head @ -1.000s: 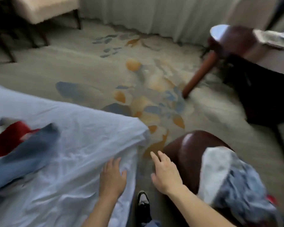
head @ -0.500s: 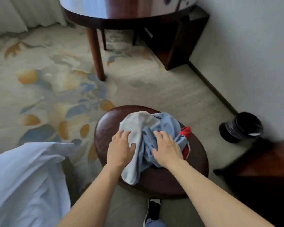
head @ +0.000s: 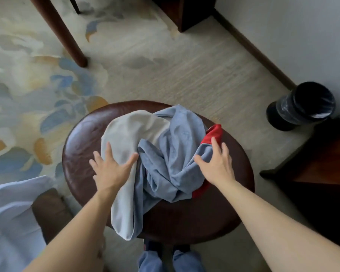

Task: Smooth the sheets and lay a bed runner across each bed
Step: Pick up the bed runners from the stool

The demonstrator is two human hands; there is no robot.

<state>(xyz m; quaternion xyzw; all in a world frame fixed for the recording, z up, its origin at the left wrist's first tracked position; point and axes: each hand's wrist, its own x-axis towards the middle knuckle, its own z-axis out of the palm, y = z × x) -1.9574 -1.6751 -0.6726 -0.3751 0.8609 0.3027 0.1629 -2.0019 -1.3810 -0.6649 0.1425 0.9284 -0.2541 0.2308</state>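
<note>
Since half a second ago our hands have spread apart across the crumpled bed runner (head: 165, 154) heaped on the round brown stool (head: 81, 138). Left of the stool: white sheet (head: 10, 213); on it, our left hand (head: 110, 169), fingers splayed flat on the runner's grey end; our right hand (head: 216, 163), fingers open, touching its blue-red edge. Right of the stool: black bin (head: 300, 107).

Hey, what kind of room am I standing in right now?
Likely a hotel guest room: a white bed sheet at lower left, patterned carpet, a lined waste bin by the wall, and a round leather stool holding a crumpled bed runner.
</note>
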